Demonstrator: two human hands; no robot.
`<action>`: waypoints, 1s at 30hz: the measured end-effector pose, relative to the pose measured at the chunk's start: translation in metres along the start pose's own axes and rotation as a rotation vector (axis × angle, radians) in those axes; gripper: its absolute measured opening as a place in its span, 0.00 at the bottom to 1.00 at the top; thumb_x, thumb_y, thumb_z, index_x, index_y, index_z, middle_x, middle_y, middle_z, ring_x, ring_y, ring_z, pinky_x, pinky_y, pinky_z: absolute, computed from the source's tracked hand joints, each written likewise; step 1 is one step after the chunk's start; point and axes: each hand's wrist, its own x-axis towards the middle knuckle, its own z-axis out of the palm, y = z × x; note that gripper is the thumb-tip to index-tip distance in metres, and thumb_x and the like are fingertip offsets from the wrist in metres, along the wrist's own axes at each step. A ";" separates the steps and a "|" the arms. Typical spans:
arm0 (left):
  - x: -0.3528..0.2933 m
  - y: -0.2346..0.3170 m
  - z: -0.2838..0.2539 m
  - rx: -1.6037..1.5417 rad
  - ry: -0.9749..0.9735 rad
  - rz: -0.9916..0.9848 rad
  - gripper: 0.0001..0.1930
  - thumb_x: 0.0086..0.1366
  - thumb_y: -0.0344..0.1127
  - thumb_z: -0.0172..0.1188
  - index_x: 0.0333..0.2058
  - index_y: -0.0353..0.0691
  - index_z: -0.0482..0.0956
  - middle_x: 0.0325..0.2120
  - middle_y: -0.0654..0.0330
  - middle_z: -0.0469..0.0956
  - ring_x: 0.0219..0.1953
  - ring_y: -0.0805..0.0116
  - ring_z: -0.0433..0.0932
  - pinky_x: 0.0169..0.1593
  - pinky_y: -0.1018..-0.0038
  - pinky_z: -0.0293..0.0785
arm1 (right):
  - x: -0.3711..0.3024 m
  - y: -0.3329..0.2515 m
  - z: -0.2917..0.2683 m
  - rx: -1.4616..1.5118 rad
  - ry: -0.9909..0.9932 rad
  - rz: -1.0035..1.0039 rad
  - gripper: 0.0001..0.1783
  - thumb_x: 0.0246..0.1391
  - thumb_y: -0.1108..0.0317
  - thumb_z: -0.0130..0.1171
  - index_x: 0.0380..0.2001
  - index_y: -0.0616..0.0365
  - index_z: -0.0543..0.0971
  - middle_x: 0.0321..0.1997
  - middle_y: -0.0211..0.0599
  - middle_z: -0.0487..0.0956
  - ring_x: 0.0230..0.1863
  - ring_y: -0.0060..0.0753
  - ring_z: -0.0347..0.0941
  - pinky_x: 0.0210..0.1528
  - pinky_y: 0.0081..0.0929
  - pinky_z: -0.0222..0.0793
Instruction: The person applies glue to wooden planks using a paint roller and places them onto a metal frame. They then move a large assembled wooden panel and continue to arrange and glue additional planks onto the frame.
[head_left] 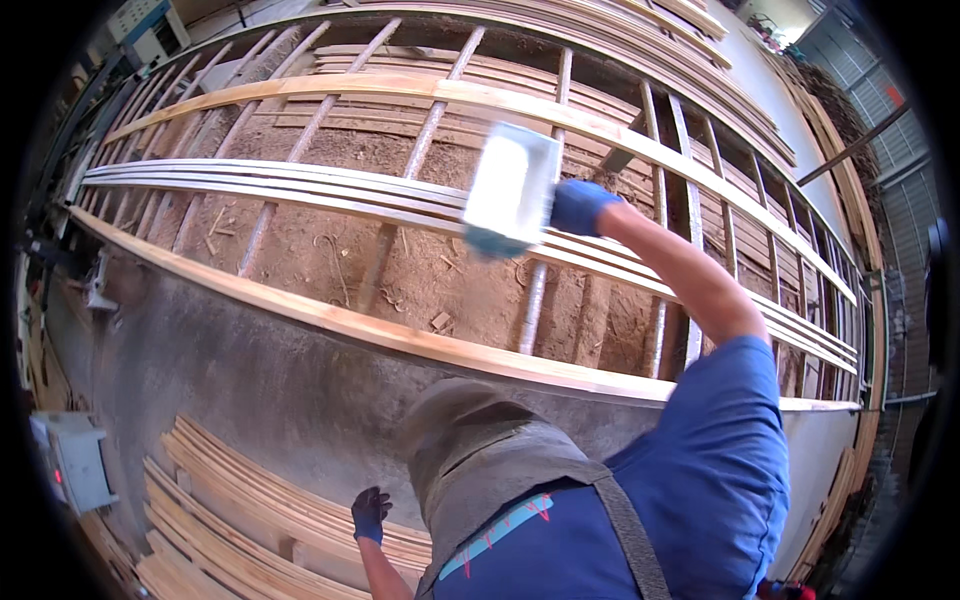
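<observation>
My right hand [582,207], in a blue glove, reaches out over the rack and is closed on the near right side of a white box-shaped container [510,185]. The container is blurred by motion and looks white inside. It sits over a set of long narrow wood strips [620,262] lying side by side across the metal bars. Left of the container the strips' top faces look white; to its right they show bare wood lines. My left hand [371,512], in a dark blue glove, hangs low with loosely parted fingers, holding nothing.
A single board [400,338] runs along the rack's near edge, another [440,88] farther across. Metal bars [430,135] span a dusty pit with wood scraps. More boards [270,500] lie stacked behind my left side. A grey box [75,460] stands at left.
</observation>
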 end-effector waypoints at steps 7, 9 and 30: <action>-0.052 -0.106 0.140 -0.229 0.021 0.099 0.15 0.66 0.48 0.55 0.45 0.48 0.78 0.32 0.59 0.83 0.26 0.69 0.80 0.29 0.76 0.70 | -0.220 0.254 0.090 0.017 0.102 -0.064 0.16 0.57 0.58 0.58 0.46 0.50 0.81 0.45 0.47 0.81 0.47 0.47 0.78 0.52 0.36 0.72; -0.091 -0.153 0.201 -0.175 0.108 0.102 0.15 0.66 0.49 0.55 0.44 0.48 0.77 0.32 0.58 0.82 0.24 0.66 0.80 0.26 0.73 0.70 | -0.253 0.310 0.108 0.119 0.075 -0.173 0.15 0.57 0.61 0.59 0.46 0.52 0.81 0.47 0.46 0.81 0.49 0.41 0.77 0.53 0.36 0.72; -0.386 -0.561 0.708 -0.030 -0.023 -0.011 0.17 0.67 0.52 0.55 0.49 0.51 0.76 0.37 0.58 0.83 0.31 0.64 0.82 0.35 0.64 0.74 | -0.672 0.784 0.222 0.100 0.044 -0.035 0.20 0.58 0.55 0.55 0.51 0.52 0.77 0.51 0.49 0.79 0.54 0.50 0.75 0.57 0.40 0.69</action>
